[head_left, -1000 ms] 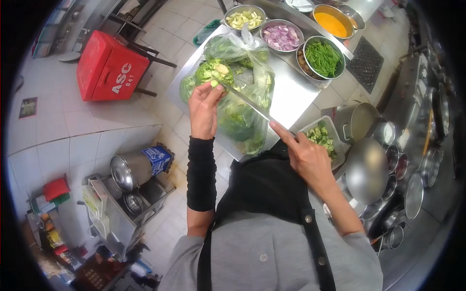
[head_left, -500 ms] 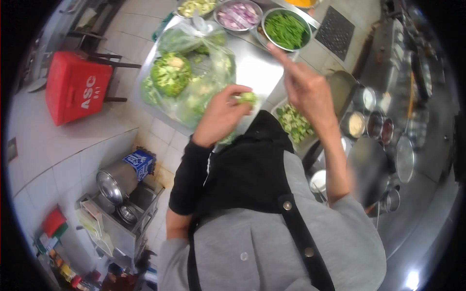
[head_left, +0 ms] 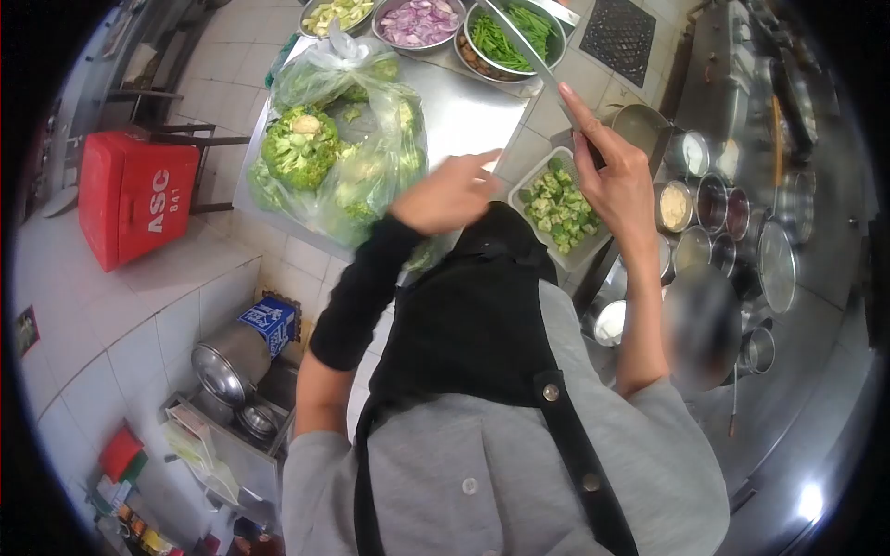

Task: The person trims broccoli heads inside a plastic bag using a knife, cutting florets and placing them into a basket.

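My right hand (head_left: 616,171) is closed on the handle of a knife (head_left: 519,39), index finger stretched along it. The blade points up and left, over a bowl of chopped green vegetables (head_left: 505,37). My left hand (head_left: 450,195) is over the steel table's near edge, fingers stretched to the right, no piece visible in it. To its left lies a clear plastic bag (head_left: 371,153) of broccoli, with a large broccoli head (head_left: 301,148) showing at its opening. Between my hands and lower down, a white tray (head_left: 577,264) holds cut broccoli florets (head_left: 561,208).
Bowls of chopped onion (head_left: 419,22) and pale green pieces (head_left: 338,14) line the table's far edge. A red box (head_left: 139,199) stands at left. On the right, a counter carries several small containers (head_left: 674,206) and a strainer (head_left: 776,264). Steel pots (head_left: 222,361) sit lower left.
The small broccoli piece in my left hand is no longer visible there, and its fingers have stretched out. My right hand has shifted slightly right and down; the knife blade now shows clearly.
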The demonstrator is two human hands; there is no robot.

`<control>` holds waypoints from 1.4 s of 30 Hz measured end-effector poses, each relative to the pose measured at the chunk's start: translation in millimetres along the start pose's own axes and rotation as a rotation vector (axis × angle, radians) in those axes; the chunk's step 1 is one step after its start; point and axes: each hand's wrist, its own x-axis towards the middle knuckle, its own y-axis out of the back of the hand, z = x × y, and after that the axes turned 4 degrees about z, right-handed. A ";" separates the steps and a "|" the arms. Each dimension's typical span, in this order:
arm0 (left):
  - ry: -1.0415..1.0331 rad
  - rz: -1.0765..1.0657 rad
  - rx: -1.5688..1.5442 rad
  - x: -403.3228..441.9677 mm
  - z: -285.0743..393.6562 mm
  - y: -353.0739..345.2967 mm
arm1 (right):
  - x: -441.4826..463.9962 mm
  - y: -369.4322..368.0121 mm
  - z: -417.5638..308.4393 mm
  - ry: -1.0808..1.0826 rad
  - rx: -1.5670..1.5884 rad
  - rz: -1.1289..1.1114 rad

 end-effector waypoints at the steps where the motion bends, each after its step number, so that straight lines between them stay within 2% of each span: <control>1: -0.044 0.170 0.008 -23.0 -4.2 13.3 | -1.9 -3.4 0.4 -0.018 0.018 -0.005; 2: -0.095 0.240 -0.044 -45.6 -7.9 32.0 | -1.9 -7.0 -0.1 -0.031 0.038 -0.010; 4: -0.058 0.437 -0.375 -92.8 0.8 57.3 | -1.4 -13.1 -7.6 -0.047 0.071 -0.040; 6: -0.039 0.698 -0.362 -138.0 -3.7 75.6 | -0.6 -22.3 -20.9 -0.051 0.125 -0.076; 10: 0.081 1.208 -0.353 -191.9 -70.0 79.6 | -1.7 -41.4 -51.3 -0.016 0.229 -0.181; 12: 0.151 1.265 -0.369 -193.9 -83.0 70.8 | 0.4 -51.6 -67.2 -0.016 0.289 -0.263; 14: 0.164 1.273 -0.340 -189.2 -100.3 58.9 | 3.9 -65.4 -77.1 0.002 0.371 -0.312; 20: 0.281 1.279 0.015 -143.6 -82.2 57.6 | 6.8 -80.1 -103.8 0.004 0.388 -0.424; 23: 0.312 1.245 -0.035 -125.3 -96.4 73.7 | -0.2 -79.4 -117.4 -0.029 0.366 -0.433; 29: 0.092 1.441 0.051 -106.9 -129.8 98.3 | -32.2 -80.0 -135.0 -0.071 0.350 -0.358; 32: 0.031 1.274 0.151 -108.5 -135.4 133.8 | -56.5 -83.7 -138.7 -0.120 0.343 -0.324; 35: 0.144 1.045 0.180 -99.5 -151.7 164.2 | -68.8 -80.1 -148.8 -0.195 0.313 -0.330; 39: 0.306 0.892 -0.136 -113.4 -139.7 181.4 | -77.8 -79.1 -161.0 -0.201 0.331 -0.301; 42: 0.219 0.981 -0.366 -121.3 -153.0 171.1 | -79.0 -82.4 -161.2 -0.156 0.329 -0.269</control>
